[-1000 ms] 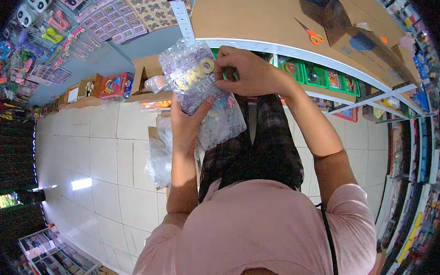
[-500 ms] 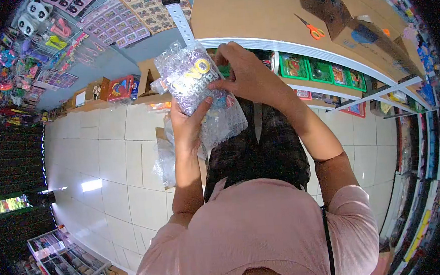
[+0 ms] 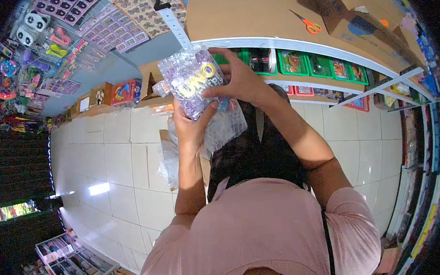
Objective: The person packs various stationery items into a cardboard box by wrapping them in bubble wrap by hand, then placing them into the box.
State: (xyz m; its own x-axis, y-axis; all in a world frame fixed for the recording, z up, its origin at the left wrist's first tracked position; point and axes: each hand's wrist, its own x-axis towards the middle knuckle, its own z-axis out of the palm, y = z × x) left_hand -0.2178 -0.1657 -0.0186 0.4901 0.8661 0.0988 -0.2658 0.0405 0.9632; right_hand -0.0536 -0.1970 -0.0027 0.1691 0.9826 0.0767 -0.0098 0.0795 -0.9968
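A purple-patterned UNO pack [image 3: 192, 78] in clear bubble wrap [image 3: 229, 122] is in front of me, its yellow and white lettering facing up. My left hand [image 3: 193, 124] is closed on its lower left part, with the thumb across the front. At the right side, my right hand [image 3: 244, 83] grips the pack between a thumb on the front and fingers at the edge. Loose bubble wrap hangs beneath the pack. Some of the fingers behind it are hidden.
Orange-handled scissors [image 3: 312, 27] lie on the brown shelf top [image 3: 247, 10], beside an open cardboard box [image 3: 359, 30]. Green baskets [image 3: 296, 65] of goods sit on the shelf below. More plastic wrap [image 3: 169, 158] is low by my left forearm. Toys hang on the left wall.
My right fingers have come from above the pack down against its right edge. The pack has turned slightly, and its lettering shows more clearly. My left hand keeps its hold.
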